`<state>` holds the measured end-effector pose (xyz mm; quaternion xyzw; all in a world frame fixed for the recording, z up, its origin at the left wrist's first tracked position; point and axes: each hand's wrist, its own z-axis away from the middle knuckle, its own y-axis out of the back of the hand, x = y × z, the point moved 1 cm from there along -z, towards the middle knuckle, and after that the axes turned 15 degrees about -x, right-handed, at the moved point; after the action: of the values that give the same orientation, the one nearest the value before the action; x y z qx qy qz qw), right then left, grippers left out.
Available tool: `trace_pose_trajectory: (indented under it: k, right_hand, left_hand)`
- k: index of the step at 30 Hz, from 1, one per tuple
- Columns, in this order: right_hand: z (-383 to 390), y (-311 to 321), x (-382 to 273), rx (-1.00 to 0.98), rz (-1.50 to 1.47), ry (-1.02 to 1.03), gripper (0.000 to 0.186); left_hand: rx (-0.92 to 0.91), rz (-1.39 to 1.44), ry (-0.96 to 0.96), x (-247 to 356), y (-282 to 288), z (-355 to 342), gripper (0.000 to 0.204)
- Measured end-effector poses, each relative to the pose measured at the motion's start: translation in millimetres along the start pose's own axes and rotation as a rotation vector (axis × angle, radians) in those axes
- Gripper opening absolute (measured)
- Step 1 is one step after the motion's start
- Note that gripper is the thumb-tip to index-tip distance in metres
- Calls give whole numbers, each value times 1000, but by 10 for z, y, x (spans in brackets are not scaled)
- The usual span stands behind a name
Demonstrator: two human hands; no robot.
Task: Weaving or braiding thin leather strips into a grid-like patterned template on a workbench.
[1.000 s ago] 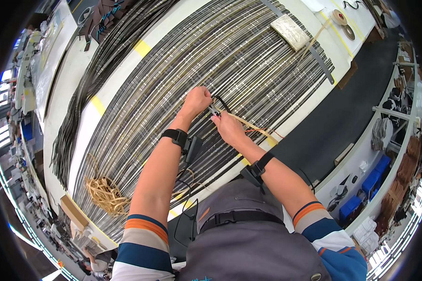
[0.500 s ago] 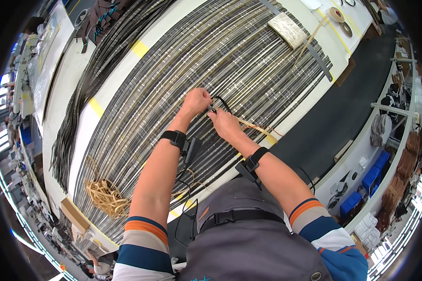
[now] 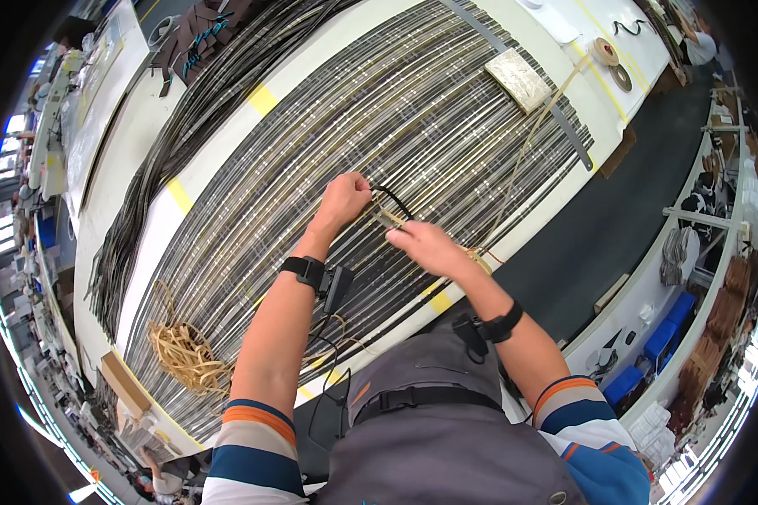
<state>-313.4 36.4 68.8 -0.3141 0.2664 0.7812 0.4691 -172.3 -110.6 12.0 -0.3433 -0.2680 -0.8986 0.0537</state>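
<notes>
My left hand (image 3: 342, 200) is closed, fingertips pinched on a thin dark cord (image 3: 396, 196) that arches rightward over long rows of grey, black and olive strips (image 3: 269, 185) on a white table. My right hand (image 3: 429, 251), just below and to the right, grips a small metal cutting tool (image 3: 384, 217), its metal end lying between both hands. A narrow tan tape (image 3: 514, 156) runs from a roll at upper right down to the right hand's side. Exactly what the tool touches is too small to tell.
A tangle of tan tape (image 3: 185, 358) lies lower left, a pale slab (image 3: 518, 78) and metal bar (image 3: 574, 135) upper right, tape rolls (image 3: 606, 52) beyond. Dark strip bundles (image 3: 156, 160) lie left. Shelving with blue bins (image 3: 661, 337) stands right; other people appear at the edges.
Both hands have moved down the view, the left slightly leftward, the right rightward, drawing apart. More of the tool shows between them, and the tan tape now stretches more directly toward the roll.
</notes>
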Motion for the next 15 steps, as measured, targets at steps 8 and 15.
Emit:
trace_pose_trajectory:
  k: [8,15]
  right_hand:
    - [-326,1228,240,341,238,3,49]
    - [-292,1150,-558,196,393,434,40]
  left_hand:
    - [109,219,-41,261,23,853,12]
    - [251,212,-102,599,33,1755,9]
